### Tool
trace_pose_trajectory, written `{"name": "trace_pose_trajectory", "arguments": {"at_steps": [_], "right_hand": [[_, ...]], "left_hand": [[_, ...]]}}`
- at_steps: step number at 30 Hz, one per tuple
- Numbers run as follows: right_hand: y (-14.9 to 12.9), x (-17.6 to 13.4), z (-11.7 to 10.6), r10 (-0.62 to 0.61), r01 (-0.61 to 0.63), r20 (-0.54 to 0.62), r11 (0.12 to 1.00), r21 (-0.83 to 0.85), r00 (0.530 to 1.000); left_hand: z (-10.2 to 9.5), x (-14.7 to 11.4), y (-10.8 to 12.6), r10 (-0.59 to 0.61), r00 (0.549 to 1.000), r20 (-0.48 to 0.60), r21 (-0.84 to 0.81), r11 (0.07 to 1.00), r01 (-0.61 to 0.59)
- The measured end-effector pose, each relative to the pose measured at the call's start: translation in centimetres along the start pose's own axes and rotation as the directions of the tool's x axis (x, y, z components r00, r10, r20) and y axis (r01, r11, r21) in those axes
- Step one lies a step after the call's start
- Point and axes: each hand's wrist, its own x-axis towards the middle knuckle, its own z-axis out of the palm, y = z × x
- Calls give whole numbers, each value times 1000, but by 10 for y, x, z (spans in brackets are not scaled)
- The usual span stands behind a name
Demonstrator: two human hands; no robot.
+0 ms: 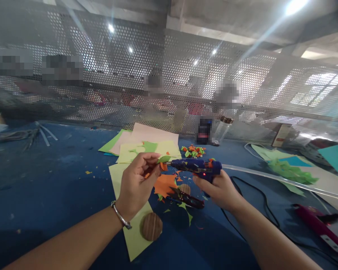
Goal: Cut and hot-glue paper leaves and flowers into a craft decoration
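My right hand point(224, 189) is closed round the grip of a blue hot glue gun point(191, 164), whose small red light is lit. A long clear glue stick point(270, 177) runs out of its back end. My left hand point(138, 183) pinches a small green and orange paper piece point(163, 161), and the gun's nozzle touches or nearly touches it. Below the hands lie an orange paper scrap point(165, 184), dark-handled scissors point(190, 198) and a small wooden disc point(185, 188). A larger round wooden disc point(151, 226) rests on a pale yellow sheet point(132, 243).
Stacked paper sheets point(154, 133) lie behind my left hand. A pile of green and orange paper pieces point(193, 151) sits behind the gun. A clear bottle point(223, 129) leans by the perforated metal screen point(115, 75). A black cable point(266, 202) and purple power strip point(318, 225) are right.
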Motion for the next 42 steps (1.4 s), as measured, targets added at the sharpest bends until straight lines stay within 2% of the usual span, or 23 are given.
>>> {"name": "trace_pose_trajectory", "arguments": {"at_steps": [7,19,26,29,31,34,37,39,42], "right_hand": [[-2,2,0,14,-14,-9,1000,-10,1000],[3,0,-1,-34,34,4,999,-12,999],[9,2,-2,26,-26,0,1000,11,1000],[19,7,-4,104,-104,-2,995,-3,995],[26,11,-6,205,-204,8,978,-30,979],[38,18,-9,358,-358,54,934,-7,932],[50,21,-10,527,-534,114,845,41,842],[56,21,-9,593,-601,133,799,32,794],[63,21,-9,632,-635,107,772,-3,768]], "left_hand": [[0,0,0,13,1000,-3,4,1000,-13],[1,1,1,68,997,-43,10,998,-67],[0,-1,3,70,996,-57,27,997,-69],[0,-2,5,61,997,-54,22,998,-60],[1,-2,5,17,999,-44,-5,1000,-18],[3,0,3,-109,994,-11,-87,990,107],[6,4,-3,-267,963,37,-182,946,269],[7,5,-7,-350,936,50,-228,908,351],[9,6,-11,-408,911,57,-249,878,408]]}}
